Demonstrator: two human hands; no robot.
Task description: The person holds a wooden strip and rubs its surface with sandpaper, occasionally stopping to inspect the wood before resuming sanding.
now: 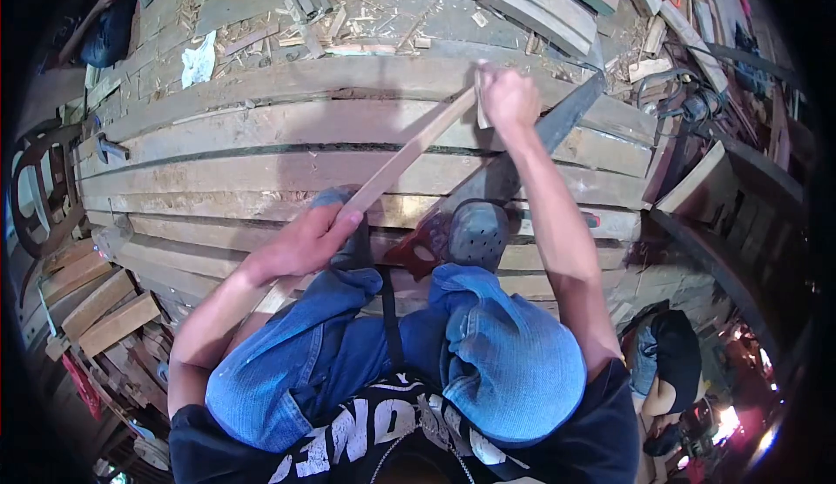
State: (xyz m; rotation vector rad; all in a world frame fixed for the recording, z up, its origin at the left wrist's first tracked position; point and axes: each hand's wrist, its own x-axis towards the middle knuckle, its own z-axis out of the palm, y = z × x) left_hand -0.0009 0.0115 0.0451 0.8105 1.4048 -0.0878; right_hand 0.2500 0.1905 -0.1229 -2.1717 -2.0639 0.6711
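A long, narrow wooden strip slants from near my lap up to the right, across the planks. My left hand is closed round its lower part, beside my knee. At the strip's upper end my right hand is closed on a small pale piece that looks like folded sandpaper and touches the strip. A handsaw with a red handle lies on the planks below my right forearm, partly hidden by my shoe.
Long planks lie side by side under my feet. A hammer and a white cloth are at the left. Stacked boards and wood chips lie ahead. A power tool is at the right. Other people are at the upper left and lower right.
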